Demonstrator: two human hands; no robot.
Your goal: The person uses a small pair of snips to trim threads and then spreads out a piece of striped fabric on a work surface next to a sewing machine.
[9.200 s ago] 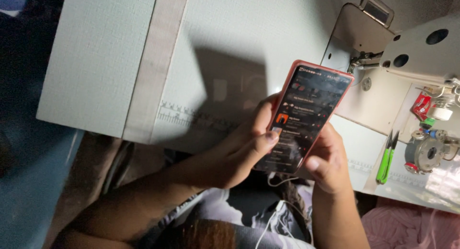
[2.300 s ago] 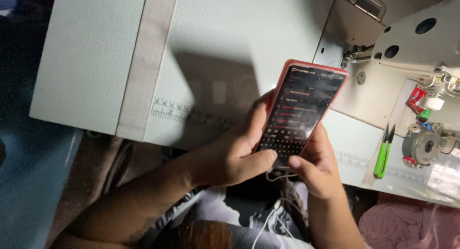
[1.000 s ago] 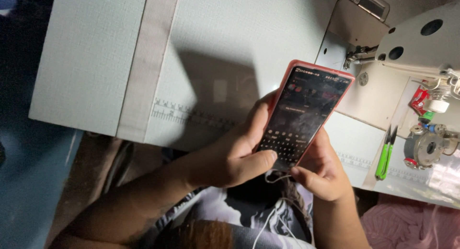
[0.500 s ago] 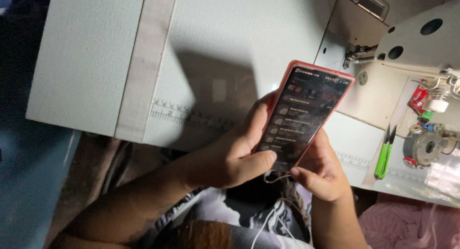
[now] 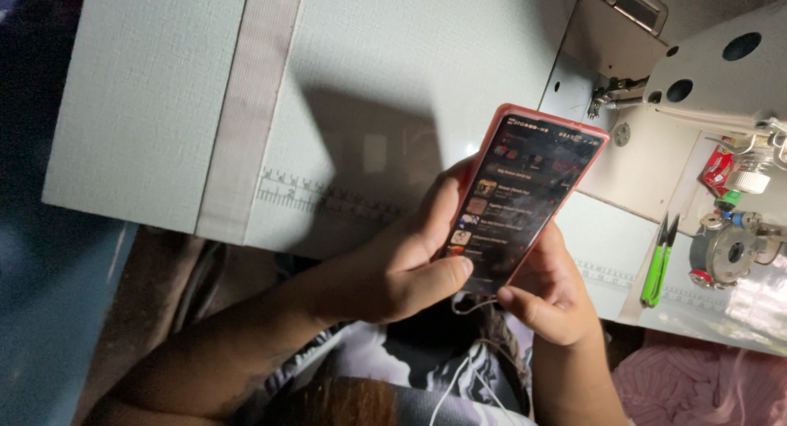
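I hold a smartphone (image 5: 525,192) in a pink case with both hands, above the near edge of a pale sewing table (image 5: 393,65). Its lit screen shows a dark list with small thumbnail pictures. My left hand (image 5: 402,262) wraps the phone's left side, thumb resting across the lower screen. My right hand (image 5: 551,291) supports the phone's lower right edge from beneath, thumb at the bottom corner. A white earphone cable (image 5: 459,369) hangs from the phone's bottom end down to my lap.
A sewing machine (image 5: 697,73) stands at the right of the table. Green thread snips (image 5: 658,262) lie beside a handwheel (image 5: 730,254). A beige strip (image 5: 250,106) runs across the tabletop, with a printed ruler (image 5: 320,198) along the near edge. Pink fabric (image 5: 705,385) lies at the bottom right.
The on-screen keyboard seen earlier has gone and a list with thumbnails fills the screen. Both hands stay on the phone, barely shifted.
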